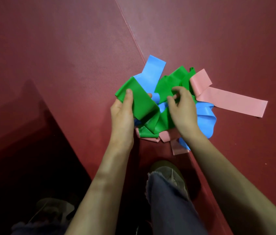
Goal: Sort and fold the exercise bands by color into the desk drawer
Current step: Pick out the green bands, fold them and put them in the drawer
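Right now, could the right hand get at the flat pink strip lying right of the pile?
Probably yes: the pink strip lies uncovered just beyond the right hand, which would first have to release the green band it seems to pinch.

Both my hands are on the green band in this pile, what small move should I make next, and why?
Probably lift the green band up and out of the pile. Your left hand grips one stretch and your right hand pinches another, but it lies tangled with the blue band and pink band, so it can't be folded yet.
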Demonstrator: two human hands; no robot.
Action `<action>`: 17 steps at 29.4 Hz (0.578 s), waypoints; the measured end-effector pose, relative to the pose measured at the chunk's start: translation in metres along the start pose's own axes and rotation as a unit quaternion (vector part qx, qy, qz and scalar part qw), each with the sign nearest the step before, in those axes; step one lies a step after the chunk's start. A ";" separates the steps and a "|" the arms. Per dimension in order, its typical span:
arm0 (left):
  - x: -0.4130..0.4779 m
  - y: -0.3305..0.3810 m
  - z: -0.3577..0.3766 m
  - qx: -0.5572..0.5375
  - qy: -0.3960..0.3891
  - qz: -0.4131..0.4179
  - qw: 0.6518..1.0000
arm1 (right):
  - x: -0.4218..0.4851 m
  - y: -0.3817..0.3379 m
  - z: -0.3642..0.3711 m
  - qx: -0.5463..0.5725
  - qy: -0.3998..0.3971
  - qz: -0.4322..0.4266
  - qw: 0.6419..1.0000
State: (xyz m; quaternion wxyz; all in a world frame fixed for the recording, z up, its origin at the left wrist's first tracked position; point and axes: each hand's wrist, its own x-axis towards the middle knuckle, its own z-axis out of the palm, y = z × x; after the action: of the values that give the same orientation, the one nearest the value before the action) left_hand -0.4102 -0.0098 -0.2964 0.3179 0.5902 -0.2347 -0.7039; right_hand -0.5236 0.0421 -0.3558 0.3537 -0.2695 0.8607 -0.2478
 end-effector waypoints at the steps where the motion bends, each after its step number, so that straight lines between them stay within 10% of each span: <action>1: 0.000 0.000 0.000 0.002 0.000 -0.002 1.000 | 0.005 0.001 0.001 -0.030 -0.016 0.011 0.999; 6: -0.002 -0.003 0.000 0.000 -0.011 -0.005 1.000 | 0.008 -0.001 0.009 -0.049 -0.008 0.033 0.998; 17: 0.009 -0.003 -0.002 -0.042 0.099 0.051 0.993 | -0.037 -0.054 -0.033 0.340 -0.065 -0.068 0.936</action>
State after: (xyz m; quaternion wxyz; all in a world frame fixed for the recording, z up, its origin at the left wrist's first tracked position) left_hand -0.4095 -0.0145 -0.3051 0.3996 0.6307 -0.2024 -0.6337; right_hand -0.5097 0.0339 -0.2837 0.4617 -0.2068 0.6794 -0.5315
